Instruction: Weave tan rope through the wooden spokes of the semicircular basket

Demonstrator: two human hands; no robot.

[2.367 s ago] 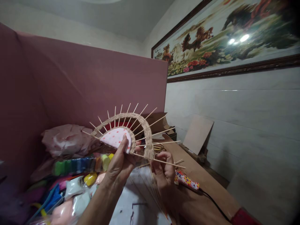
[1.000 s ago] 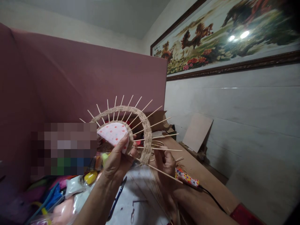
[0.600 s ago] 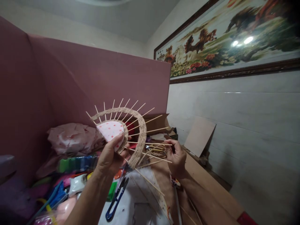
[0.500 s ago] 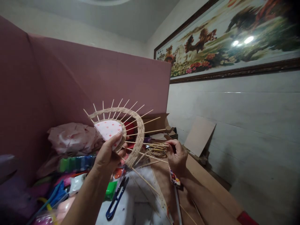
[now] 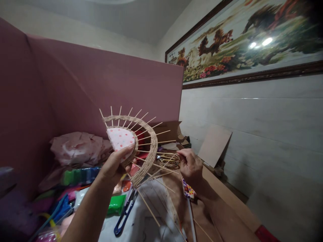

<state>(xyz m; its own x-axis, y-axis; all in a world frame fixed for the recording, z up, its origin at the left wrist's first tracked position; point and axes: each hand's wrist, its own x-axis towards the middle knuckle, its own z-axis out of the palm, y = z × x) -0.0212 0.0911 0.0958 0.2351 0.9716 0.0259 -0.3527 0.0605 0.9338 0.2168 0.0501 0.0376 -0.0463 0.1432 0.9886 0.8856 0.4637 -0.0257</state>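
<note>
My left hand [image 5: 119, 161] is closed on a half-round woven piece, thumb on its white dotted fabric [image 5: 122, 138] and fingers behind. Thin wooden sticks fan out from the fabric's rim, and a woven jute band [image 5: 152, 144] crosses them in an arc. To the right, my right hand [image 5: 191, 165] is pinched shut beside the sticks' ends. A thin strand of twine [image 5: 169, 162] appears to run from the band's lower end to its fingertips. Gold-handled scissors [image 5: 168, 160] lie just left of that hand, partly behind the sticks.
Blue thread snips [image 5: 126, 215] lie on the white surface beside a green packet [image 5: 116, 204]. Loose sticks [image 5: 171, 205] are spread across the table's front. Colourful packets and a crumpled pink bag [image 5: 79, 148] fill the left. A pink partition [image 5: 108, 80] stands behind.
The woven piece has turned clockwise and shifted slightly right in my left hand. My right hand stays at nearly the same spot, now clear of the stick end it was touching.
</note>
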